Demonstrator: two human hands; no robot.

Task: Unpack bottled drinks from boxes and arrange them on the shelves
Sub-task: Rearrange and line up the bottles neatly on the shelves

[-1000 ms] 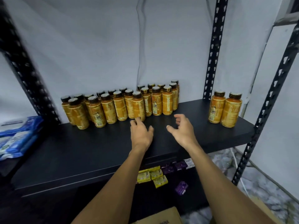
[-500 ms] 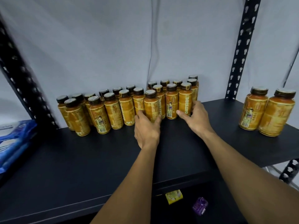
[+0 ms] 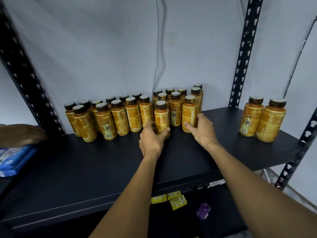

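Two spare bottles (image 3: 262, 117) far right — left hand (image 3: 151, 141) clasping front bottle (image 3: 162, 117), right hand (image 3: 202, 129) its neighbour (image 3: 189, 112) — blue packs (image 3: 15, 158) left

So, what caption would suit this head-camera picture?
Left hand holds one orange bottle, right hand its neighbour, on a black shelf.

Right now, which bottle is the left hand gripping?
The front-most centre bottle, forward of the rows; left hand wraps its base, right hand grips the neighbouring bottle.
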